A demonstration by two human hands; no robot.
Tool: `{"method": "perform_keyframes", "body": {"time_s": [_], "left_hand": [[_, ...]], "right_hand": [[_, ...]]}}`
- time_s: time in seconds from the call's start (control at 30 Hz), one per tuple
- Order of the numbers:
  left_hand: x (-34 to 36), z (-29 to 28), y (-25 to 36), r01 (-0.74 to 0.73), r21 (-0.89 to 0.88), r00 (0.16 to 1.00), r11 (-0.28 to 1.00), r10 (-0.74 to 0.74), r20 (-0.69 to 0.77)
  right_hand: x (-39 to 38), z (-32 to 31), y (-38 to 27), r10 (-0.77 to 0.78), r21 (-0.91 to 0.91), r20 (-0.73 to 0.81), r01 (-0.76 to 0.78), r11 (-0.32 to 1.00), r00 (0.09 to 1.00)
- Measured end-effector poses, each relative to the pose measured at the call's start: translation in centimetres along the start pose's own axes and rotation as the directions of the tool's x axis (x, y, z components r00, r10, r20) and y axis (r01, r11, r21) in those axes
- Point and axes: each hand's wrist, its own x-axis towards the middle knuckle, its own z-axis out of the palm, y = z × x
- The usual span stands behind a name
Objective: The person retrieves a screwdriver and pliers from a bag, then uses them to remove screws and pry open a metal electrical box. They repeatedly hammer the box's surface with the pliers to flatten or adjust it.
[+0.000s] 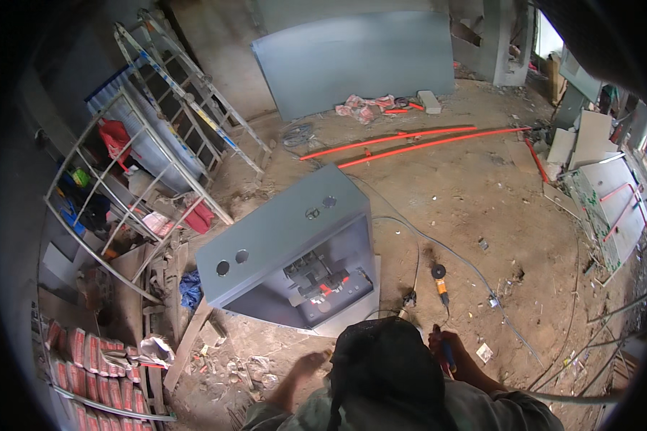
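A dark cap covers part of the space between my hands at the lower edge. My left hand (305,370) is just left of the cap, its fingers blurred and partly hidden. To the right, my right hand (459,350) is closed around a blue-handled hand tool (447,353), whose exact kind is unclear. Beyond my hands lies a grey metal electrical enclosure (277,223), tilted, with round holes along one side. Inside its open front sits a dark switch unit (313,276) with red parts. A yellow-and-black angle grinder (441,282) rests on the dirt floor ahead of my right hand.
Cables (438,244) run across the floor near the grinder. Orange pipes (410,147) lie beyond the enclosure, before a large grey panel (359,65). Ladders (187,97) and a metal frame (133,194) lean at left, above red-and-white packs (93,359). Boards (604,194) are piled at right.
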Motion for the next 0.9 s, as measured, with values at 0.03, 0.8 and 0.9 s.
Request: {"method": "perform_keyframes", "body": {"time_s": [0.03, 0.8, 0.9], "left_hand": [[0.0, -3.0, 3.5, -0.109, -0.046, 0.991, 0.993, 0.104, -0.088], [11.2, -26.2, 45.5, -0.789, -0.496, 0.612, 0.363, 0.531, -0.585], [11.4, -26.8, 45.1, -0.768, -0.54, 0.628, 0.344, 0.568, -0.531]], "right_hand": [[0.1, 2.9, -1.4, -0.135, -0.037, -0.076, 0.133, 0.99, 0.988], [0.1, 14.7, -11.9, -0.451, -0.677, -0.45, 0.036, 0.735, 0.771], [0.4, 16.3, -11.6, -0.394, -0.492, -0.575, 0.083, 0.867, 0.717]]}}
